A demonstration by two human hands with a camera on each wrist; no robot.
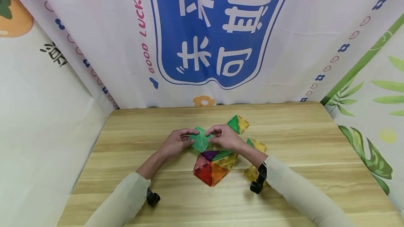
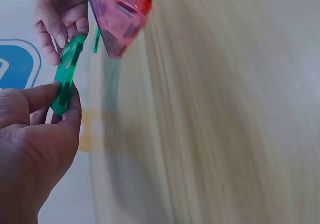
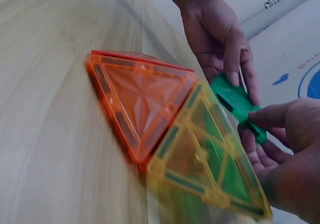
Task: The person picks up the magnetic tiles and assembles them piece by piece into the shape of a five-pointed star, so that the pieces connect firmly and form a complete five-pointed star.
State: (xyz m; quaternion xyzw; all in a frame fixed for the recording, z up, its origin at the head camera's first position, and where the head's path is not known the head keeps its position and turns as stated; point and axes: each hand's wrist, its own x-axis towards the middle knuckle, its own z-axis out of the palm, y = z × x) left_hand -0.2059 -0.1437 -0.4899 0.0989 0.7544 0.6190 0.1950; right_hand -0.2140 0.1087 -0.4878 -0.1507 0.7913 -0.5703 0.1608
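Both hands pinch green translucent tiles [image 1: 200,140] above the table, behind a multicoloured tile structure. My left hand [image 1: 175,144] grips their left side and my right hand [image 1: 226,137] their right side. In the left wrist view the green tiles [image 2: 68,74] appear nearly edge-on between the thumb and fingers of my left hand [image 2: 40,129]. The structure has red [image 1: 204,173], orange [image 1: 219,173], pink [image 1: 200,162], purple [image 1: 210,155] and yellow [image 1: 228,162] triangles. In the right wrist view its orange tile [image 3: 142,99] stands near my right hand [image 3: 295,149].
To the right lie a green and yellow tile pair [image 1: 242,124], another such pair [image 1: 258,145] and yellow tiles [image 1: 250,173] partly hidden by my right wrist. A printed cloth [image 1: 126,45] hangs behind the wooden table [image 1: 126,129].
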